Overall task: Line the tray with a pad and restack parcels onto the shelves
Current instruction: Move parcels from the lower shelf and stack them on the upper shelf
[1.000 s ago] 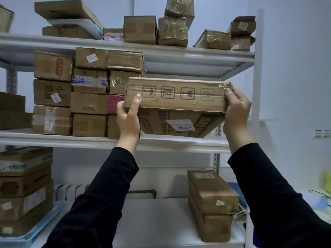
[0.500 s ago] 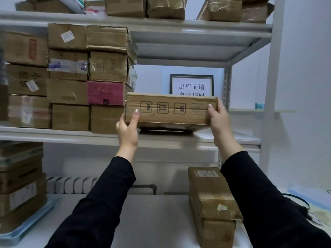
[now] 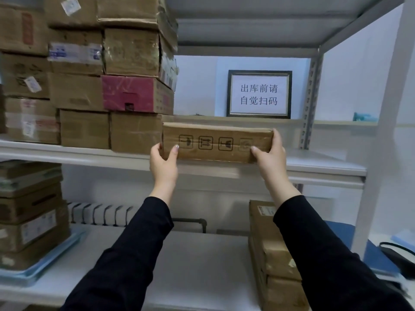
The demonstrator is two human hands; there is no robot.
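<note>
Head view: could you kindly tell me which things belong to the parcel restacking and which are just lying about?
Job: flat parcel, held at its ends by the left hand and right hand; middle shelf; stacked parcels beside it; blue tray under parcels.
Lying about: framed sign; radiator; black cable.

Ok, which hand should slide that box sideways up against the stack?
Right, probably. The right hand grips the box at its far end from the stack, so it can push that way. The left hand holds the end beside the stack and would be in the way.
</note>
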